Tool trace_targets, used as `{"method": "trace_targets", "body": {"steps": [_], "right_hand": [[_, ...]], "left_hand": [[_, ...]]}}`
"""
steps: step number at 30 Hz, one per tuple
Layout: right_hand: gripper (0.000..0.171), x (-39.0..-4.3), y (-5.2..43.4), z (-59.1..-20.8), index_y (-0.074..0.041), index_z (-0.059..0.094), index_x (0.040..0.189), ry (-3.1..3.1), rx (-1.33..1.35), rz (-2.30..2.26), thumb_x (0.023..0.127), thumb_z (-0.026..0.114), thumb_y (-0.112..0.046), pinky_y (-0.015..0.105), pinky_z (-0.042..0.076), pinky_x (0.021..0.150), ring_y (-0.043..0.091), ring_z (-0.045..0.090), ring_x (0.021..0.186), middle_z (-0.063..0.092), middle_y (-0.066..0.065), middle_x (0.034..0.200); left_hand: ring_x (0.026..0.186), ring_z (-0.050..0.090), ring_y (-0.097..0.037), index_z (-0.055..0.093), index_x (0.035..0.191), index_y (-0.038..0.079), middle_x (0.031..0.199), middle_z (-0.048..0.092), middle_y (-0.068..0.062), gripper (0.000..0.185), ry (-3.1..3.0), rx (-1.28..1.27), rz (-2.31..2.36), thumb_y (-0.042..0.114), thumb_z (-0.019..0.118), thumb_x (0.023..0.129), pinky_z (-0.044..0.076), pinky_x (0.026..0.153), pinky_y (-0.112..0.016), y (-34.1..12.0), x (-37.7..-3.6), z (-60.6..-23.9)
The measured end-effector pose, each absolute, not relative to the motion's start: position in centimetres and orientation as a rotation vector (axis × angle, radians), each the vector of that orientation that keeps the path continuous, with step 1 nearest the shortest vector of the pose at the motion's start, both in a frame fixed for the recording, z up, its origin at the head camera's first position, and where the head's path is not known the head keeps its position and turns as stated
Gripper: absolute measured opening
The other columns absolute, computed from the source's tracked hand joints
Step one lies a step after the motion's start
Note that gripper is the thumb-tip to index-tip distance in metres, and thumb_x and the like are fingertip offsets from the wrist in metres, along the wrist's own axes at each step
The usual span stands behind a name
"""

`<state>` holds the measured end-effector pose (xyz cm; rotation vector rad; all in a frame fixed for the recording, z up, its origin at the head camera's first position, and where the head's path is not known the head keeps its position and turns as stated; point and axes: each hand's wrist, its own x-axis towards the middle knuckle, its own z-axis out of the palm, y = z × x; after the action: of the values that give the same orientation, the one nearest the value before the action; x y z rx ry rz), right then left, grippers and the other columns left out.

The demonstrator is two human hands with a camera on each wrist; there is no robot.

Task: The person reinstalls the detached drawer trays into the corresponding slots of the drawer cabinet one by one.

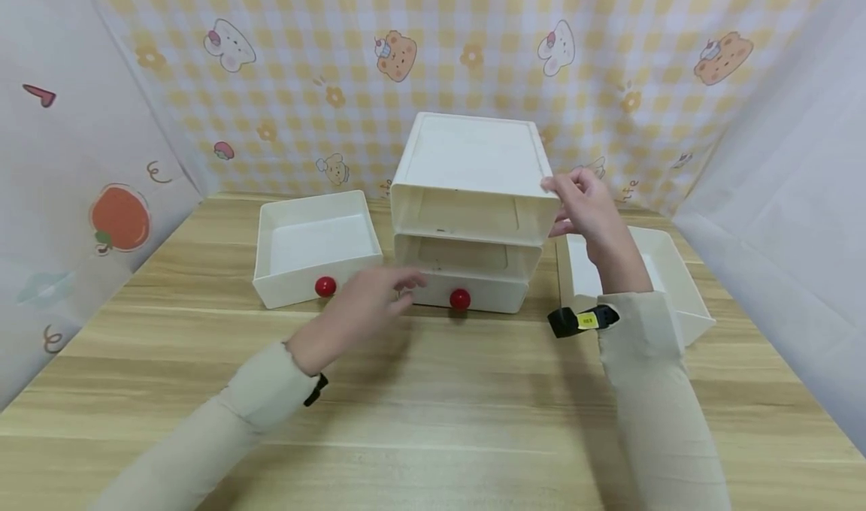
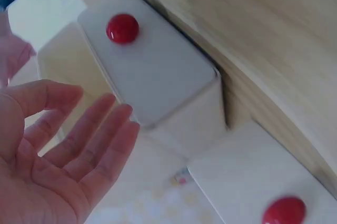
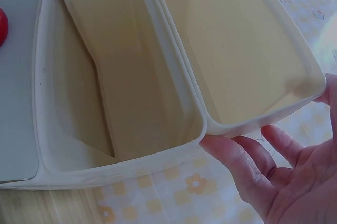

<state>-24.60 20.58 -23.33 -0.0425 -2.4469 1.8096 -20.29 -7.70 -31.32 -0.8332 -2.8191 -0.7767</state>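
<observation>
A white drawer cabinet (image 1: 467, 218) stands mid-table, its upper two compartments (image 3: 126, 92) empty. My right hand (image 1: 575, 199) grips the right front edge of the top shell (image 1: 473, 161), fingers (image 3: 237, 161) under the rim and thumb over the side. The bottom drawer (image 1: 473, 291) with a red knob (image 1: 460, 298) is in place. My left hand (image 1: 392, 285) hovers just left of that knob with fingers loosely extended, holding nothing. In the left wrist view its open palm (image 2: 47, 161) faces the drawer front (image 2: 152, 71) and knob (image 2: 122, 28).
A removed white drawer (image 1: 313, 244) with a red knob (image 1: 325, 286) sits left of the cabinet, its front (image 2: 274, 192) also near my left hand. Another white drawer (image 1: 666, 267) lies right, behind my right forearm. Patterned curtain walls enclose the wooden table (image 1: 433, 391).
</observation>
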Motion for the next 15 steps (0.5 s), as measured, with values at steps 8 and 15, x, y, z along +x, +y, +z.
{"method": "trace_targets", "body": {"steps": [8,15], "right_hand": [[0.021,-24.5,20.6,-23.3,-0.015,0.043,0.091,-2.442,-0.047,1.821,0.090,0.052,-0.033,0.020,0.054,0.053,0.009,0.059,0.064,0.043,0.000,0.106],[0.020,-24.5,20.5,-23.3,-0.014,0.044,0.093,-2.443,-0.056,1.825,0.090,0.050,-0.032,0.020,0.053,0.052,0.008,0.051,0.064,0.040,-0.001,0.107]], "left_hand": [[0.089,0.065,-0.020,0.068,0.106,0.010,0.104,0.070,-0.006,0.023,-2.726,-0.705,-0.746,0.004,0.057,0.086,0.052,0.068,-0.034,-12.0,-20.7,-30.8],[0.105,0.057,-0.038,0.060,0.117,0.006,0.119,0.061,-0.019,0.030,-2.757,-0.412,-0.762,0.008,0.054,0.088,0.049,0.080,-0.051,-16.9,-22.9,-30.2]]}}
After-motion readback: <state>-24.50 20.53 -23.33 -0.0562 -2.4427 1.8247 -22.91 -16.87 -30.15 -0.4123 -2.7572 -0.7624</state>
